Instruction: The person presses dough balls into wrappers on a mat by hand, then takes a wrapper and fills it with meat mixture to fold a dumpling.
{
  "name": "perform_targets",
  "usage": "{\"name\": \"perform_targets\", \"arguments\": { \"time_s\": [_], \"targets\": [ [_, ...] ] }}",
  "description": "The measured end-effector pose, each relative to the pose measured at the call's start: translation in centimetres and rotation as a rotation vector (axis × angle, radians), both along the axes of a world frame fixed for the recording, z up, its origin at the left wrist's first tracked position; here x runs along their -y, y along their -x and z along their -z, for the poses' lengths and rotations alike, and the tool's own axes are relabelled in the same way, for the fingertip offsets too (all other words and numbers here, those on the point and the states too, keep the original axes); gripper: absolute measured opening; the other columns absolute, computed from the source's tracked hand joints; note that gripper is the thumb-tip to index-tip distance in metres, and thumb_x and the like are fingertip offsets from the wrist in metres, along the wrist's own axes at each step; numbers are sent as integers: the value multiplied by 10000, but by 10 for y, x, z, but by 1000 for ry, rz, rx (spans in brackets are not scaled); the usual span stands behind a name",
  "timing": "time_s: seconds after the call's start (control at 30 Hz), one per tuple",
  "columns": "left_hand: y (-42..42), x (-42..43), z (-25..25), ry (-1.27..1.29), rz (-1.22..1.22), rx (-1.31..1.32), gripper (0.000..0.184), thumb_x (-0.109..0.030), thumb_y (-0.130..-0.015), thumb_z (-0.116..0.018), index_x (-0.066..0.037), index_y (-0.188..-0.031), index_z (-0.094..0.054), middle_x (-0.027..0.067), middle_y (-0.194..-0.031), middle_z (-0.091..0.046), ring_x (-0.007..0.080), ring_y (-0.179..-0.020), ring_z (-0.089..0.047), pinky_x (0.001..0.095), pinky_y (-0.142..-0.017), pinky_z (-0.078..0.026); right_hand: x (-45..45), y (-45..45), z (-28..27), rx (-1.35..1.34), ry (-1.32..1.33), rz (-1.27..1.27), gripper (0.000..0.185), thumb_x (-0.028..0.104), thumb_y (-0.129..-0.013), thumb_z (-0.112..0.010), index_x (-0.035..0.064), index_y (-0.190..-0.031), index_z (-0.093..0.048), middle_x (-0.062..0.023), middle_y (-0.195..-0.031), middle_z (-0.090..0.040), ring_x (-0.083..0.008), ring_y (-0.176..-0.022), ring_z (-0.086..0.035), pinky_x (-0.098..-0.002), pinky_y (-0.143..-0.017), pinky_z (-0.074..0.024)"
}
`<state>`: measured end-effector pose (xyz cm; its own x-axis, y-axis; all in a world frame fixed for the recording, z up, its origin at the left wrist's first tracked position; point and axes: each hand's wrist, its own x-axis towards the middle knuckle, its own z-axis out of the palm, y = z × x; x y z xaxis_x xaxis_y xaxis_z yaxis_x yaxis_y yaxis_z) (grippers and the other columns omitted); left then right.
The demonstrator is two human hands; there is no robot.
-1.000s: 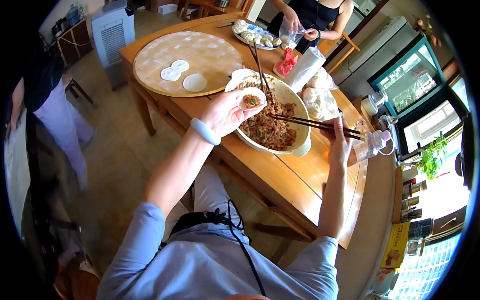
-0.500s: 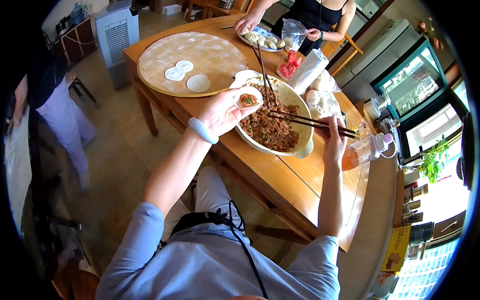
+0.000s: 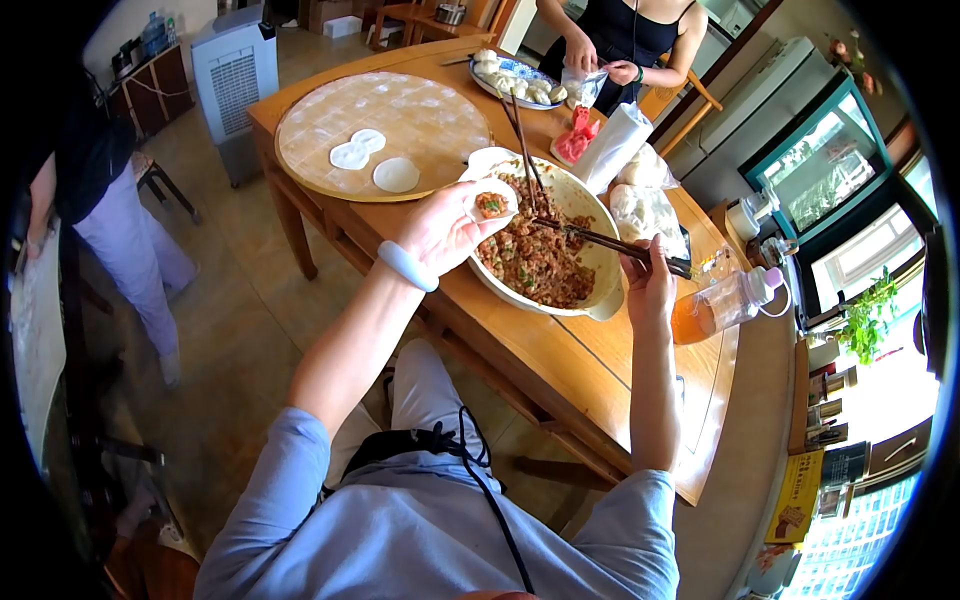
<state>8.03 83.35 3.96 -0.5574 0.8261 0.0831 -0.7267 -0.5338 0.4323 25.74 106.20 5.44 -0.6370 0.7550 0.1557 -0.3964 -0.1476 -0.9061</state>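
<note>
My left hand (image 3: 447,225) holds a round dumpling wrapper (image 3: 505,188) in its cupped fingers, with a small lump of meat filling (image 3: 491,205) on it. It sits at the left rim of a large cream bowl (image 3: 606,300). Chopped filling (image 3: 545,265) with green bits covers the bowl's bottom. My right hand (image 3: 651,285) is closed round a pair of dark chopsticks (image 3: 620,245), whose tips reach over the filling. A second pair of chopsticks (image 3: 522,140) stands leaning in the bowl.
A round floured board (image 3: 350,110) carries three wrappers (image 3: 396,175). Beyond are a plate of dumplings (image 3: 520,72), a red package (image 3: 577,137), a paper roll (image 3: 617,148) and dough in plastic (image 3: 643,210). A bottle (image 3: 715,305) lies right. Another person's hands (image 3: 580,52) handle a bag.
My right hand and its chopsticks have shifted slightly left, the chopsticks drawn closer together. My left hand stays nearly still. The other person's hand has left the dumpling plate for the bag.
</note>
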Motion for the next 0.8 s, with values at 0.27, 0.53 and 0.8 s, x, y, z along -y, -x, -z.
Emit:
{"name": "perform_targets", "arguments": {
  "time_s": [0.27, 0.53, 0.8],
  "targets": [
    [0, -5, 5, 4, -9, -41, 335, -87, -920, -338, 78, -1210, -367, 193, -1210, -459, 283, -1104, -484, 431, -986, -401, -3, -2, -11, -102, -21, 6, 201, 207, -909, -512, 14, -867, -553, -68, -811, -587, -157, -744, -611, -266, -663, -554],
    [-1, -1, 1, 26, -7, -49, 342, -98, -920, -346, 76, -1214, -364, 194, -1207, -464, 287, -1101, -489, 432, -978, -404, 13, 7, -11, 144, -453, 18, 308, 250, -896, -539, -53, -890, -597, -101, -800, -595, -164, -706, -600, -287, -639, -545],
    [-2, 0, 0, 39, -20, -35, 332, -90, -920, -342, 76, -1207, -363, 195, -1211, -459, 288, -1103, -490, 435, -984, -400, 14, 12, -6, 151, -476, 80, 316, 250, -886, -558, -64, -900, -588, -118, -826, -591, -175, -731, -604, -286, -625, -545]
  ]
}}
